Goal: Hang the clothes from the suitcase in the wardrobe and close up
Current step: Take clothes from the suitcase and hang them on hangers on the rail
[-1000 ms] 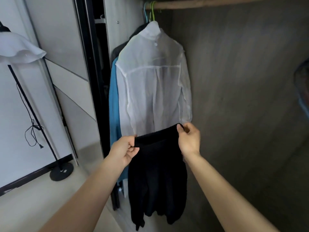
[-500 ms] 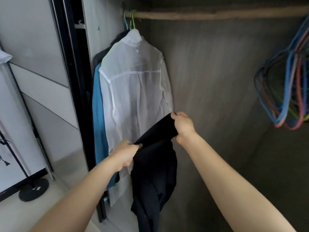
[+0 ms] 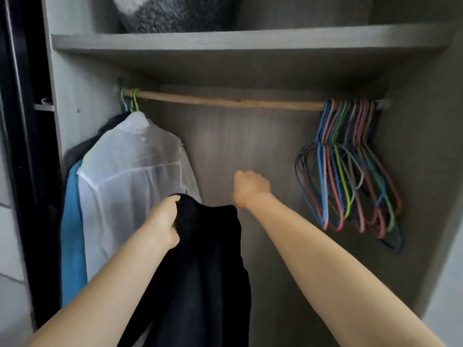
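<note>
- One round wooden rail (image 3: 225, 102) runs across the wardrobe (image 3: 250, 146), whose panels are a dull grey wood grain.
- Just above the rail sits a thick, flat shelf (image 3: 250, 41). On it, over the rail's left half, rests a rounded bundle (image 3: 175, 13), speckled grey and white with a grainy look.
- At the rail's left end a sheer white shirt (image 3: 130, 186) hangs by a green hook (image 3: 135, 100), thin enough for its seams to show through. Behind it hang a blue garment (image 3: 72, 221) and a dark one (image 3: 82, 149).
- At the rail's right end a bunch of bare, thin hangers (image 3: 350, 176) hangs packed together in blue, pink, green and red loops.
- Beyond the rail's left end stands a black door frame (image 3: 22, 146).
- Below the rail's middle the left hand (image 3: 164, 224) grips the top edge of a black garment (image 3: 208, 271), fingers curled into the cloth. The soft, matte cloth falls in folds in front of the white shirt's lower part.
- The right hand (image 3: 250, 187) is raised below the rail's middle, right of the black garment. Its fingers are curled in with nothing seen in them, and it is blurred.
</note>
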